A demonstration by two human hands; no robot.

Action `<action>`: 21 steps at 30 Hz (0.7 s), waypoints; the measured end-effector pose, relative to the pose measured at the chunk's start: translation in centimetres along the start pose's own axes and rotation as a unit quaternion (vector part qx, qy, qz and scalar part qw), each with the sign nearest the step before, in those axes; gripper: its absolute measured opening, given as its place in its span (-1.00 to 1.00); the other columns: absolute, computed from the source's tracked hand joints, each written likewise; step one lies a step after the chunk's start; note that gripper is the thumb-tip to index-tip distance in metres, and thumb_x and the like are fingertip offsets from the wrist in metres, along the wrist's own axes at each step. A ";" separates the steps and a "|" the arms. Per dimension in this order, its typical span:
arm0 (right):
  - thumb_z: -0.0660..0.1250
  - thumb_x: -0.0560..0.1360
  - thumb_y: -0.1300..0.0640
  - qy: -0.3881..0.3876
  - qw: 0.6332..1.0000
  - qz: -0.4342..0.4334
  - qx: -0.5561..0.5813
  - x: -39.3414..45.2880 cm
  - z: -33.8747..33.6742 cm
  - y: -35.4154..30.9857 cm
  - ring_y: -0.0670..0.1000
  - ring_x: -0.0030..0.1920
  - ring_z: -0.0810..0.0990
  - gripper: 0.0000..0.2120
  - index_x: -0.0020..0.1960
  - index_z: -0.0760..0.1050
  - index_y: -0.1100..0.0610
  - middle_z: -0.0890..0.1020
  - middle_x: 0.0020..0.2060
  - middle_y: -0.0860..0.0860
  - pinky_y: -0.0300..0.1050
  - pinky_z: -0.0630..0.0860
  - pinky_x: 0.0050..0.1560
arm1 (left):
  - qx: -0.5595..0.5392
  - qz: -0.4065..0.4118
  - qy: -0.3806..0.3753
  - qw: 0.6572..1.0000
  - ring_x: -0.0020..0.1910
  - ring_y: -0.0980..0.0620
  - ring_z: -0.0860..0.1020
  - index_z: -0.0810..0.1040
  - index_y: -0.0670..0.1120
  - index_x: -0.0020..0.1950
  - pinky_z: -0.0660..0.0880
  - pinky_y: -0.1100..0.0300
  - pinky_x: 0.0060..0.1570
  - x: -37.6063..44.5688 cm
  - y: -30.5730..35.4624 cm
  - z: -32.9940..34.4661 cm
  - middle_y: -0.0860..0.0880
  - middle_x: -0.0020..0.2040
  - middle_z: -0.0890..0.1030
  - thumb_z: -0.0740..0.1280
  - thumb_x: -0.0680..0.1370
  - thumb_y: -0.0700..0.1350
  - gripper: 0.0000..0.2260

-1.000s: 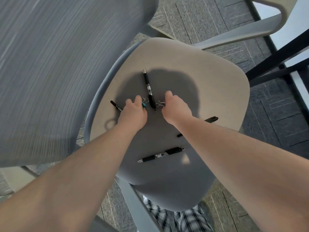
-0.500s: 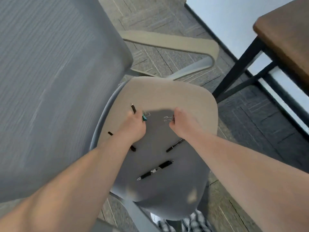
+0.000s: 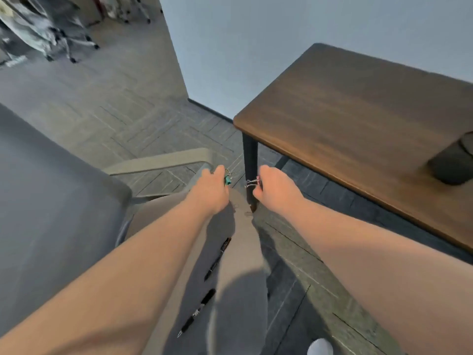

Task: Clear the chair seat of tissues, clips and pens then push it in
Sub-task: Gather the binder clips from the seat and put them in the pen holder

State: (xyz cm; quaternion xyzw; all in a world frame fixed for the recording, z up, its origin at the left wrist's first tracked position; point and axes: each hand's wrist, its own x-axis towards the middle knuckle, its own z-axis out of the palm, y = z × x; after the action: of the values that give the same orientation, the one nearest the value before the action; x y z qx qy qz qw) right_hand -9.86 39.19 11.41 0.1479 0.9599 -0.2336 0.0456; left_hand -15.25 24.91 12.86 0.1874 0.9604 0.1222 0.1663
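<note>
The beige chair seat [image 3: 243,254] lies below my forearms. My left hand [image 3: 211,189] is shut on a teal binder clip [image 3: 227,179], held above the seat's far edge. My right hand [image 3: 275,192] is shut on a pinkish binder clip [image 3: 253,183] with silver wire handles, just left of the table leg. Two black pens remain on the seat: one [image 3: 217,260] in the middle and one [image 3: 197,312] nearer me. My arms hide part of the seat.
A brown wooden table [image 3: 358,119] with a black leg [image 3: 249,160] stands at the right, a dark object [image 3: 453,162] on its right edge. The grey chair back [image 3: 51,213] fills the left, its armrest [image 3: 163,161] ahead. Wheeled chairs [image 3: 64,34] stand far back.
Both hands have lifted off the seat with a clip each and moved forward toward the table. The view has swung up from the seat to the table and floor.
</note>
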 end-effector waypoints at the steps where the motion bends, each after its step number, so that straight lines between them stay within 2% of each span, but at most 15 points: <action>1: 0.26 0.52 0.20 0.010 1.000 0.004 0.002 -0.1 -1.6 0.8 0.14 -0.18 0.59 -0.95 -0.06 0.42 0.19 0.57 -0.16 0.11 0.01 0.54 -0.20 | 0.004 0.012 0.001 1.000 0.08 -0.32 0.50 0.27 -0.14 0.31 0.44 -0.05 0.05 0.3 1.8 -0.8 -0.24 0.17 0.37 0.14 0.60 -0.11 -0.70; 4: 0.25 0.51 0.21 0.054 0.998 0.013 0.013 -0.5 -6.8 3.3 0.15 -0.20 0.51 -0.90 -0.13 0.33 0.17 0.48 -0.22 0.06 -0.04 0.42 -0.24 | 0.006 0.053 0.012 0.998 0.07 -0.31 0.51 0.28 -0.12 0.29 0.47 -0.09 0.12 1.2 7.5 -2.9 -0.23 0.16 0.37 0.13 0.59 -0.09 -0.71; 6: 0.27 0.50 0.20 0.082 0.996 0.032 0.024 -1.1 -10.3 5.5 0.15 -0.17 0.53 -0.89 -0.13 0.33 0.16 0.46 -0.22 0.07 -0.02 0.47 -0.20 | 0.004 0.074 0.010 0.997 0.06 -0.31 0.50 0.27 -0.10 0.30 0.47 -0.13 0.15 1.7 11.7 -3.8 -0.23 0.18 0.37 0.14 0.59 -0.08 -0.70; 9: 0.27 0.49 0.18 0.128 0.989 0.071 0.034 -2.2 -15.4 9.7 0.15 -0.13 0.53 -0.90 -0.04 0.39 0.19 0.48 -0.18 0.08 -0.03 0.47 -0.14 | -0.004 0.116 -0.003 0.993 0.04 -0.27 0.50 0.25 -0.08 0.33 0.47 -0.10 0.17 2.1 18.6 -4.5 -0.23 0.20 0.36 0.15 0.60 -0.08 -0.69; 12: 0.26 0.50 0.17 0.176 0.975 0.132 0.022 -4.0 -20.7 14.9 0.15 -0.09 0.55 -0.80 0.09 0.45 0.23 0.58 -0.08 0.13 -0.05 0.44 -0.14 | -0.019 0.176 -0.012 0.984 0.01 -0.22 0.49 0.26 -0.08 0.33 0.47 -0.08 0.16 2.1 25.6 -4.2 -0.22 0.20 0.38 0.14 0.59 -0.08 -0.68; 14: 0.26 0.50 0.18 0.197 0.964 0.178 0.019 -5.4 -23.7 18.7 0.18 -0.03 0.54 -0.77 0.12 0.46 0.26 0.59 -0.02 0.17 -0.06 0.41 -0.11 | -0.027 0.202 -0.027 0.979 0.05 -0.23 0.49 0.26 -0.09 0.35 0.46 -0.06 0.17 2.1 30.0 -3.5 -0.23 0.22 0.39 0.14 0.59 -0.08 -0.66; 18: 0.28 0.47 0.18 0.185 0.945 0.267 0.031 -8.2 -26.9 26.1 0.11 -0.08 0.45 -0.76 0.09 0.48 0.27 0.59 0.02 0.18 -0.05 0.41 -0.09 | -0.046 0.229 -0.076 0.969 0.13 -0.25 0.49 0.25 -0.11 0.38 0.45 0.03 0.15 2.0 37.7 -1.1 -0.25 0.26 0.41 0.14 0.59 -0.08 -0.63; 21: 0.31 0.47 0.15 0.160 0.941 0.296 0.027 -9.1 -27.4 30.2 0.15 0.03 0.52 -0.73 0.12 0.49 0.26 0.59 0.06 0.17 -0.10 0.38 -0.10 | -0.047 0.234 -0.123 0.963 0.17 -0.24 0.48 0.25 -0.10 0.39 0.43 0.05 0.14 2.1 42.2 1.1 -0.24 0.29 0.41 0.15 0.59 -0.08 -0.62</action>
State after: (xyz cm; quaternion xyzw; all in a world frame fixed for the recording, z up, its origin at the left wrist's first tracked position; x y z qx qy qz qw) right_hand 7.51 75.02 23.97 0.4623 0.8607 -0.2085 -0.0451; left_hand -3.19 63.86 23.80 0.4128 0.8549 0.1787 0.2585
